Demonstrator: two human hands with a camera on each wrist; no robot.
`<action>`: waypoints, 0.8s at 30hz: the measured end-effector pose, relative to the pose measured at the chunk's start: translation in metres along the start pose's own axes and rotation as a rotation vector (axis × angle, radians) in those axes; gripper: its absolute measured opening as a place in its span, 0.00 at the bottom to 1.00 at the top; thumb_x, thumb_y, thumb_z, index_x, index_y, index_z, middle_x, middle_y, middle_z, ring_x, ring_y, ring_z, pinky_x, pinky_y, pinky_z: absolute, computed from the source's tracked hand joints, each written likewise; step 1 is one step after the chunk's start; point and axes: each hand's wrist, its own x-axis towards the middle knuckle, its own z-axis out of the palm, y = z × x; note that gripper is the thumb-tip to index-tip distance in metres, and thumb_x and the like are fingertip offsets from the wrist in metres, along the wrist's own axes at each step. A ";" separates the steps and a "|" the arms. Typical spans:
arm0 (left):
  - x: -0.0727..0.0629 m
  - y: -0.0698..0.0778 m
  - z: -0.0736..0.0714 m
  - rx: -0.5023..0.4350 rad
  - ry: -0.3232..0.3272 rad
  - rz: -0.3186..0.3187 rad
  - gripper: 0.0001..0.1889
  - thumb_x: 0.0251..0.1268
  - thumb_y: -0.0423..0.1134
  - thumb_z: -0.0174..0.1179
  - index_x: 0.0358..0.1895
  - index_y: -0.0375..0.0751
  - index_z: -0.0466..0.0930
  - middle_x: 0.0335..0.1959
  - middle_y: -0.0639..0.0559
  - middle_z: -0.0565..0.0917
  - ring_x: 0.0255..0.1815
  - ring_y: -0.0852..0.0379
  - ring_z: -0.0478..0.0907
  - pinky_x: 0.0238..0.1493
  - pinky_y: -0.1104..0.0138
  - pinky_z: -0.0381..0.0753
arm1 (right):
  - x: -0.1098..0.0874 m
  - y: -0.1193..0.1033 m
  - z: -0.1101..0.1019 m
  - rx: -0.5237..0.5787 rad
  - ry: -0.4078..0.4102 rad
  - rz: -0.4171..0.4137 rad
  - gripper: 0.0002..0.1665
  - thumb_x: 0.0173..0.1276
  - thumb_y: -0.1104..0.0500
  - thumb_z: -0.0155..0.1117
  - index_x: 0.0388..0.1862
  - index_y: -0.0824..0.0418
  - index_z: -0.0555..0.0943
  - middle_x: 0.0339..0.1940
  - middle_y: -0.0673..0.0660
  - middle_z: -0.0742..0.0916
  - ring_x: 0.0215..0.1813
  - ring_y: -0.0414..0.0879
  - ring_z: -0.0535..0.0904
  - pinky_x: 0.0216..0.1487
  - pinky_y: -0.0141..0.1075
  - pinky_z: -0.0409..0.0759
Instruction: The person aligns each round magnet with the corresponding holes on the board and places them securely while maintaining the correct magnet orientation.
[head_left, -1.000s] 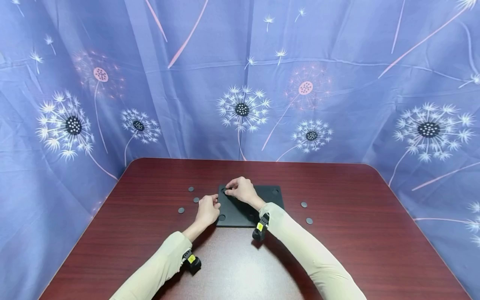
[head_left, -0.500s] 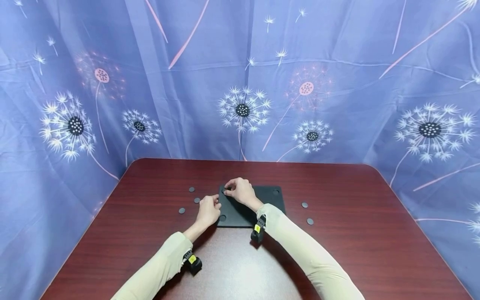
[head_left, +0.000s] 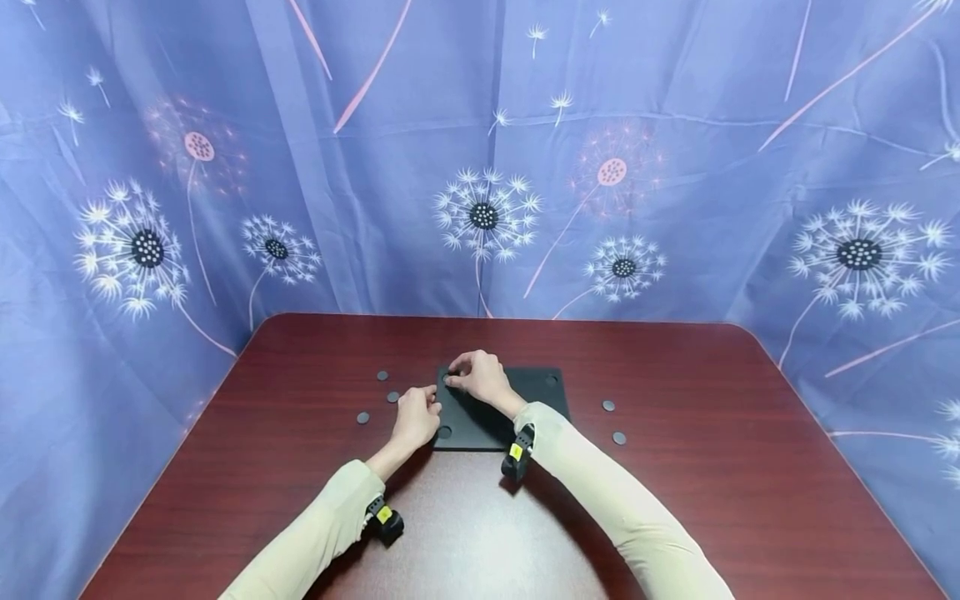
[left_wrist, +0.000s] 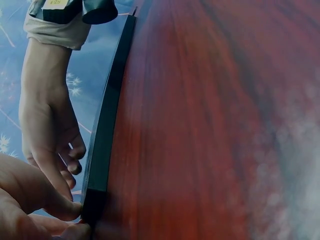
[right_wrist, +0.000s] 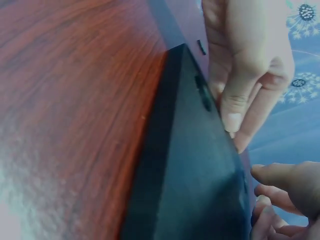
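Working the far-left corner of the black board (head_left: 480,427) with my right grip (head_left: 482,379): thumb and fingertips down by the round spot there, mostly covering it. Can't tell if they're pinching something or just pressing. My left grip (head_left: 417,419) is at the board's left edge, thumb and forefinger tips close together; can't tell whether they pinch the edge or only touch it. Board lies flat on the tabletop (head_left: 450,517), straight ahead of me.

On the board I get a near-left hollow (head_left: 444,432) and a far-right hollow (head_left: 552,380). Both read as unfilled to me, but it's dark on dark. Near-right corner is hidden by my right sleeve (head_left: 615,500).

Off the board, five gray discs lie loose: on the left a far disc (head_left: 382,376), a middle disc (head_left: 393,397) and a near disc (head_left: 363,417); on the right an upper disc (head_left: 608,406) and a lower disc (head_left: 618,438).

Progress, my judgement: early on. One corner being worked, not confirmed done; the two visible hollows and five discs look left over. Blue curtain (head_left: 420,183) behind.
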 end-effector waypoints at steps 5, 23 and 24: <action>0.001 0.001 0.000 -0.003 -0.003 0.002 0.19 0.66 0.27 0.56 0.59 0.25 0.75 0.45 0.37 0.83 0.54 0.43 0.79 0.54 0.54 0.79 | -0.002 0.002 -0.011 0.025 0.053 0.018 0.04 0.64 0.59 0.66 0.34 0.58 0.84 0.24 0.52 0.85 0.23 0.38 0.76 0.30 0.32 0.75; 0.001 -0.002 0.002 -0.006 -0.010 0.004 0.20 0.66 0.27 0.55 0.60 0.25 0.74 0.48 0.37 0.82 0.53 0.46 0.78 0.52 0.56 0.79 | -0.033 0.018 -0.076 0.254 0.042 0.166 0.10 0.69 0.65 0.53 0.43 0.68 0.80 0.34 0.69 0.86 0.22 0.43 0.79 0.24 0.28 0.75; 0.001 -0.003 0.002 -0.007 -0.010 0.003 0.20 0.66 0.27 0.55 0.60 0.25 0.74 0.49 0.36 0.82 0.53 0.46 0.78 0.52 0.56 0.79 | -0.035 0.019 -0.079 0.259 0.031 0.174 0.11 0.69 0.65 0.53 0.43 0.68 0.80 0.35 0.69 0.86 0.23 0.44 0.79 0.24 0.28 0.75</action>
